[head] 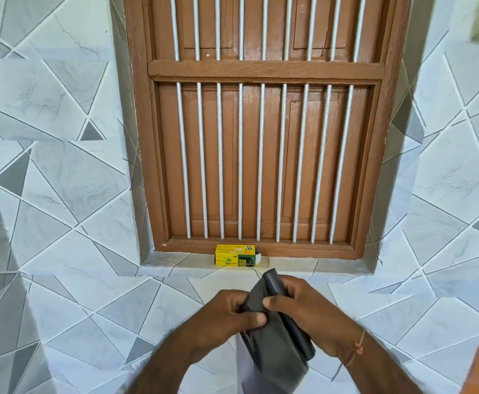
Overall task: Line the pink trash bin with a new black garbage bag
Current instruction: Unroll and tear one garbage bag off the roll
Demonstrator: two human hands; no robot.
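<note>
Both hands [226,311] [300,305] pinch a black garbage bag roll [275,331]; yellow box [236,255] reads "bin".

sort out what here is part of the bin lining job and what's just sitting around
Part of the job:
- black garbage bag roll, held in both hands, one sheet coming loose
- left hand and right hand, both gripping it
- yellow bag box, open, on the sill

Just there:
- brown wooden shutter with white bars
- tiled wall

The pink bin is not in view.
</note>
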